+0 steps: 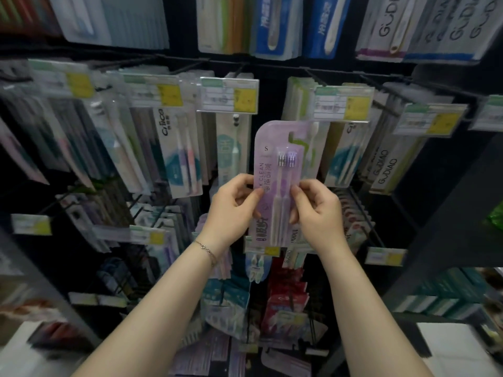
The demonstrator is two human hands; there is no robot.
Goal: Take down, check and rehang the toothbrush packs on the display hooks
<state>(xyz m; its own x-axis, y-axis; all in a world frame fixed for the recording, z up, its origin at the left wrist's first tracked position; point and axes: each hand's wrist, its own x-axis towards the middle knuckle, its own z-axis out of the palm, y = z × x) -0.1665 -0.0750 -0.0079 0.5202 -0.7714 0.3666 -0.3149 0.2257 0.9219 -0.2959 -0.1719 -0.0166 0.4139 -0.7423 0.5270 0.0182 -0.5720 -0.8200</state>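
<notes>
A lilac toothbrush pack [276,148] with two brushes side by side stands upright in front of the display, in the middle of the head view. My left hand [234,210] pinches its left edge about halfway down. Opposite it, my right hand [317,210] pinches the right edge at the same height. The pack's top reaches the row of hooks, between a white-green pack [234,148] on the left and a green-striped pack [309,148] behind it on the right. Whether the pack hangs on a hook cannot be made out.
Rows of hanging toothbrush packs fill black wire hooks [313,74] above, left and right, each hook fronted by a price label holder [228,95]. More packs hang below my wrists [285,295]. A dark shelf post [446,213] stands at the right, with boxed goods [441,292] beside it.
</notes>
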